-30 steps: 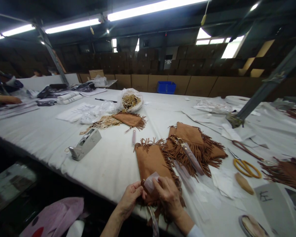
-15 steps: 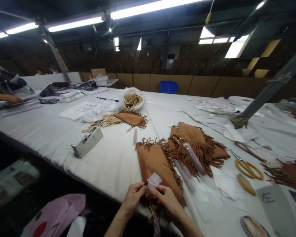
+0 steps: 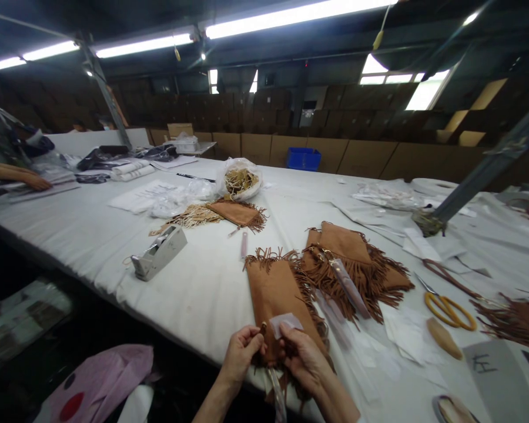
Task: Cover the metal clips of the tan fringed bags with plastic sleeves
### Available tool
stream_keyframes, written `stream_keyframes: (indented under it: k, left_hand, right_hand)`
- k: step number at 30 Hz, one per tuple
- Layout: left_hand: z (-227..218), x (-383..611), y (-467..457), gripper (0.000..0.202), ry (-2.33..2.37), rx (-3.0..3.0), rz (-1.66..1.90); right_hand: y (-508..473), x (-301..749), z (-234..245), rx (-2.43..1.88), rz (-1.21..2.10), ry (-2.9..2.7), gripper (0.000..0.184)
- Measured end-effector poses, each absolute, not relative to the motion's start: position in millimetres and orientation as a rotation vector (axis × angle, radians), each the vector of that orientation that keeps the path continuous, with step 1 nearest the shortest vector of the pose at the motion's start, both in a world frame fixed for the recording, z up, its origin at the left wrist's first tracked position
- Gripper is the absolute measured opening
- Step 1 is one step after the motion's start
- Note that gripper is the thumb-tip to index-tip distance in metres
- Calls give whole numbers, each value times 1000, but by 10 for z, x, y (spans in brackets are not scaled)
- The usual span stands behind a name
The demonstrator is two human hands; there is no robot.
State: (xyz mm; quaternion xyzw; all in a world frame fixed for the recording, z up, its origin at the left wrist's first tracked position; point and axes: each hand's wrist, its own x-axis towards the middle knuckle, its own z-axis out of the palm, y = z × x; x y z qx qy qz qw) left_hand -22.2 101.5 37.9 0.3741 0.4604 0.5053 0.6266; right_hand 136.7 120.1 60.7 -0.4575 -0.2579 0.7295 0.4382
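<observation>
A brown suede-like fringed pouch (image 3: 271, 285) lies flat at the table's front edge, in front of both hands. My left hand (image 3: 243, 353) is closed at its lower end, pinching a small gold-coloured metal clasp (image 3: 263, 328). Between the thumb and fingers of my right hand (image 3: 306, 359) is a small piece of thin white paper (image 3: 285, 322), held over the pouch. A plastic-wrapped strap (image 3: 277, 390) hangs below, between my wrists. Behind and to the right, more fringed pouches (image 3: 341, 242) are piled up, with a wrapped strap (image 3: 349, 286) on top.
A grey tape dispenser (image 3: 161, 252) stands to the left. Yellow-handled scissors (image 3: 449, 310) and loose white papers (image 3: 401, 332) lie to the right. Farther back are a plastic bag of tan fringe (image 3: 240, 179) and a metal post (image 3: 485, 161). Another person's hand (image 3: 35, 180) rests at far left.
My right hand has drawn slightly right with the white paper, which has come away from the clasp. My left hand stays at the clasp. The other person's arm shows more at far left.
</observation>
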Motion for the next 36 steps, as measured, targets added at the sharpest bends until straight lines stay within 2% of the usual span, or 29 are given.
stream_keyframes:
  k: [5, 14, 23, 32, 36]
  left_hand:
    - [358, -233, 1030, 35, 1068, 903, 1162]
    - [336, -229, 1043, 37, 1092, 981, 1131]
    - [299, -237, 1040, 35, 1099, 963, 1133]
    - [334, -230, 1033, 32, 1107, 978, 1133]
    - [342, -221, 1039, 33, 1122, 978, 1118]
  right_hand:
    - [1203, 1317, 701, -1136, 1853, -498, 27]
    - [1251, 1318, 847, -1123, 1916, -664, 35]
    - [1243, 1359, 864, -1163, 1895, -591, 30]
    - [1267, 1357, 810, -1153, 1934, -668, 34]
    - [1261, 1347, 806, -1167, 1890, -818, 41]
